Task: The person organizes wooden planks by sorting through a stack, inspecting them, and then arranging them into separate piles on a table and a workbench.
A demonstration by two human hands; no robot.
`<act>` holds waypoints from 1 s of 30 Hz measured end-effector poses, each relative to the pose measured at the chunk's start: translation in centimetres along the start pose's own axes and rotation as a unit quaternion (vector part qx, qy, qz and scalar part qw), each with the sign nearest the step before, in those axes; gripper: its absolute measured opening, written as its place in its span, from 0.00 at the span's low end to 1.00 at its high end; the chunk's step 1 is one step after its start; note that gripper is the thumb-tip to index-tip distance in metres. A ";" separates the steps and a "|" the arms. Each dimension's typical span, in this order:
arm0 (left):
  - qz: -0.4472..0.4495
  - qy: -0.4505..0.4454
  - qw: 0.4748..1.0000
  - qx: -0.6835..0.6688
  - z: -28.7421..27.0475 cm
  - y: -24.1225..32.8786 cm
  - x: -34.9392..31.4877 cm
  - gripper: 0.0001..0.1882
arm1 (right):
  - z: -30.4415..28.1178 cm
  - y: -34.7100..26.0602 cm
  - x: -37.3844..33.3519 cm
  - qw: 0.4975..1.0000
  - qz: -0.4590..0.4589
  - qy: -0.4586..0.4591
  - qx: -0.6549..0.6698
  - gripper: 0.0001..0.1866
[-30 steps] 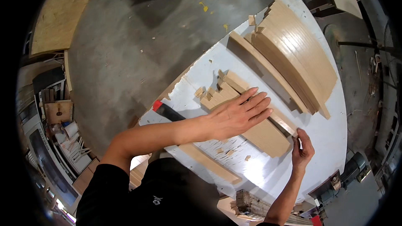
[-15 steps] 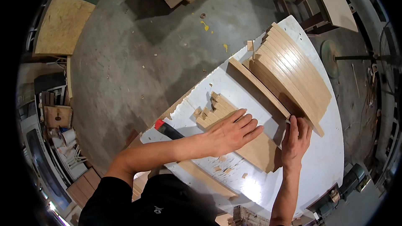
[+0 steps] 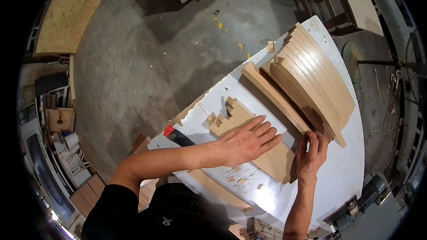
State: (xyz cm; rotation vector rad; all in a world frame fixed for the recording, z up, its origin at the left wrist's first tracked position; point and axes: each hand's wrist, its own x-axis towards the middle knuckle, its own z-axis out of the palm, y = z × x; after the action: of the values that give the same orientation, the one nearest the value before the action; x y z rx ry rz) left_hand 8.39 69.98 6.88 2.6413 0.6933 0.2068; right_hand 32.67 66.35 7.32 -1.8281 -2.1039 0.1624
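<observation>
A white counter is filling the middle of the view, its long left edge chipped. On it, a large stack of pale wooden strips is lying between the far corner and the right edge. A smaller stack is lying nearer the middle, its ragged end facing the left edge. Between the two stacks, a single wooden strip is running alongside the larger one, its far end pointing toward the left edge. Another strip is lying near the counter's near edge. The left hand is resting spread and flat on the smaller stack, gripping nothing. The right hand is grasping the near end of the single strip with bent fingers. By the left corner, a red-ended black object, perhaps a tool handle, is passing under the left forearm. A small block is sitting at the left edge, toward the far corner, and wood chips are lying beside the smaller stack.
</observation>
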 end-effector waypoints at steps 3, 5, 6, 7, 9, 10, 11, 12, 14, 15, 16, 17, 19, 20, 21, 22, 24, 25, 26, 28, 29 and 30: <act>0.002 0.001 1.000 0.008 0.0 0.0 -0.2 0.31 | 0.0 -0.2 0.1 1.000 0.002 -0.003 0.003 0.17; 0.000 -0.019 1.000 0.007 -0.2 0.0 -0.2 0.30 | -0.1 -0.3 0.0 1.000 0.006 -0.003 0.005 0.16; 0.001 -0.037 0.999 0.002 -0.1 0.1 0.0 0.30 | -0.2 0.0 -0.2 1.000 0.014 -0.005 0.014 0.16; 0.006 -0.036 0.999 -0.002 0.0 0.2 0.2 0.30 | -0.4 0.2 -0.6 0.999 0.023 -0.006 0.023 0.16; 0.016 -0.011 0.999 0.040 -0.1 -0.1 0.1 0.34 | -0.5 0.3 -0.9 0.998 0.043 -0.004 0.045 0.15; 0.025 -0.012 0.999 0.036 -0.5 -0.1 -0.4 0.34 | -0.4 0.3 -1.0 0.996 0.059 -0.001 0.073 0.15; -0.009 0.017 0.999 -0.050 -1.8 -0.1 -0.3 0.40 | -0.6 0.6 -1.5 0.993 0.065 0.020 0.095 0.16; -0.046 0.040 0.989 -0.133 -2.9 -0.3 -0.5 0.46 | -0.8 0.6 -1.8 0.992 0.068 0.029 0.106 0.16; -0.199 0.182 0.955 -0.121 -3.9 -1.2 -1.4 0.47 | -1.7 0.1 -2.2 0.990 0.068 0.049 0.117 0.16; -0.248 0.299 0.915 -0.111 -3.9 -2.2 -1.8 0.39 | -2.3 -0.3 -2.2 0.990 0.060 0.061 0.112 0.16; -0.312 0.305 0.883 -0.175 -4.8 -3.2 -1.6 0.38 | -3.0 -0.5 -2.2 0.990 0.055 0.060 0.112 0.16; -0.374 0.306 0.843 -0.236 -5.7 -3.9 -1.3 0.36 | -3.7 -0.7 -2.3 0.991 0.050 0.059 0.112 0.16; -0.354 0.285 0.792 -0.408 -6.5 -4.9 -1.1 0.32 | -4.9 -1.4 -2.1 0.989 0.021 0.071 0.127 0.16; -0.335 0.257 0.708 -0.566 -6.7 -5.2 -1.2 0.28 | -5.5 -1.7 -2.1 0.987 -0.017 0.074 0.144 0.17; -0.331 0.251 0.714 -0.565 -6.9 -5.3 -1.7 0.28 | -5.9 -2.1 -2.1 0.986 -0.010 0.081 0.144 0.17; -0.313 0.247 0.669 -0.627 -6.9 -5.5 -2.1 0.25 | -6.6 -2.4 -2.2 0.984 -0.016 0.097 0.146 0.17; -0.280 0.225 0.620 -0.698 -7.6 -5.4 -3.0 0.21 | -7.8 -2.5 -3.3 0.978 0.002 0.127 0.165 0.15; -0.274 0.218 0.621 -0.701 -8.1 -5.3 -3.5 0.21 | -8.2 -2.7 -4.0 0.979 0.008 0.131 0.158 0.15; -0.274 0.215 0.608 -0.713 -8.6 -5.2 -3.9 0.22 | -8.5 -3.0 -4.5 0.962 0.075 0.168 0.204 0.15; -0.256 0.218 0.574 -0.747 -9.6 -4.5 -4.7 0.25 | -9.4 -2.7 -5.9 0.927 0.110 0.203 0.296 0.17; -0.246 0.213 0.574 -0.752 -10.0 -4.3 -4.9 0.25 | -9.8 -3.0 -6.8 0.926 0.127 0.191 0.300 0.17; -0.251 0.217 0.581 -0.743 -10.2 -4.0 -5.3 0.26 | -9.9 -3.5 -7.4 0.927 0.118 0.199 0.297 0.16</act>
State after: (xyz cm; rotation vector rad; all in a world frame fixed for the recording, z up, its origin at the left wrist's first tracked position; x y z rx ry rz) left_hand -0.44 74.02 14.24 0.6949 0.7970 0.8251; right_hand 33.50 57.21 16.24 -1.5632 -1.3581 0.4014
